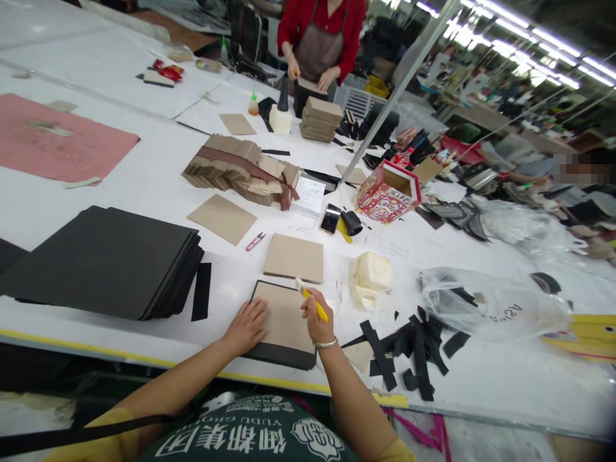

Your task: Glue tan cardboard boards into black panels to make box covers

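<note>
My right hand is closed around a yellow-handled brush, its pale bristles pointing up and away from me. Under it lies a tan cardboard panel on a black sheet whose edges show around the panel. My left hand rests flat on the panel's left side, fingers spread. Just beyond is a stack of tan boards. A pale plastic container stands to the right of the brush. Pink-handled thread snips lie farther left.
A big pile of black sheets is on the left. Black strips and a clear plastic bag lie on the right. Farther back are stacked boards, a phone, a red box and a co-worker handling a board.
</note>
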The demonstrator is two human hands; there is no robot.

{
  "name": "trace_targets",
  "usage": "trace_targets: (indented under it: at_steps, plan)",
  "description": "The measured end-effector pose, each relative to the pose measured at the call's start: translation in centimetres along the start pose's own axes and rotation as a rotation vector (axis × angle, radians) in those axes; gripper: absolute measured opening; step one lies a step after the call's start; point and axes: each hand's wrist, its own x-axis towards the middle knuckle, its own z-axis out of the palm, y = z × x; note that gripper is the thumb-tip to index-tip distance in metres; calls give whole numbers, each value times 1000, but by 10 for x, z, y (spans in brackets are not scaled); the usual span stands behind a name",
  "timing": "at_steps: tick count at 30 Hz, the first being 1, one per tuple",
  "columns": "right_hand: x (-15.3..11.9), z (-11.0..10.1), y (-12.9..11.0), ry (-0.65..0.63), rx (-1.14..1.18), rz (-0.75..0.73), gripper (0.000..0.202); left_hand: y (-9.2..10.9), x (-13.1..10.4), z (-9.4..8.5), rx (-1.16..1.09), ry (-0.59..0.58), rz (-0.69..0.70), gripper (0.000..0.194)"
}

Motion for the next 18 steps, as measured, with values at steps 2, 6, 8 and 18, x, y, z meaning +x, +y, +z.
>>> trace_targets:
  at_steps: [2, 6, 8, 18]
  plan:
    - [9, 12, -18, -34, 188, 90, 36, 5, -5, -1, -21, -1, -8, 44]
    - [27, 56, -34, -141, 269, 163, 28, 13, -4, -6, -35, -21, -38, 44]
    - [33, 72, -33, -163, 222, 147, 24, 15, -2, -8, -26, -43, -41, 45]
    - [19, -2, 29, -12, -31, 302, 22, 16, -6, -3, -16, -52, -70, 42]
